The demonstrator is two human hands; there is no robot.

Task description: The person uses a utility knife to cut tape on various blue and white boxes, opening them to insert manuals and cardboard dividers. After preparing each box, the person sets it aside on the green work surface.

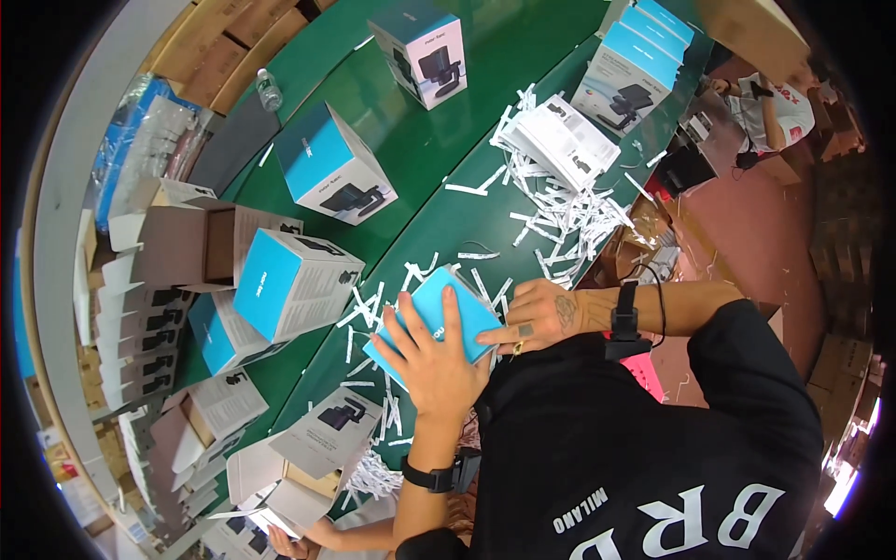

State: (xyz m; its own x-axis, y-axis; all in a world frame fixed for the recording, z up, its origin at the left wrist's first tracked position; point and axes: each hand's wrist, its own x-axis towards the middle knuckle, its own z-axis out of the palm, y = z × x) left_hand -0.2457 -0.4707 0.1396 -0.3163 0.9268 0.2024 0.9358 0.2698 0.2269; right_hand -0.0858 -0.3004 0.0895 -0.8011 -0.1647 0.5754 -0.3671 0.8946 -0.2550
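Note:
A box with a blue top [427,317] rests in front of me among paper strips on the green table. My left hand [434,364] lies across its top, palm down, with fingers spread and stretched out. At the box's right edge is my right hand [537,319], index finger laid on the corner of the top and the other fingers folded in. The undersides of those folded fingers are hidden. Loose white paper strips [560,233] surround the box and pile up to its right.
Closed blue-and-white boxes [336,168] stand across the green table [411,168]. Folded printed leaflets [563,142] lie on the strip pile. At lower left, another person's hand [287,543] is by an open carton [299,467]. A bottle [268,91] stands at the far side.

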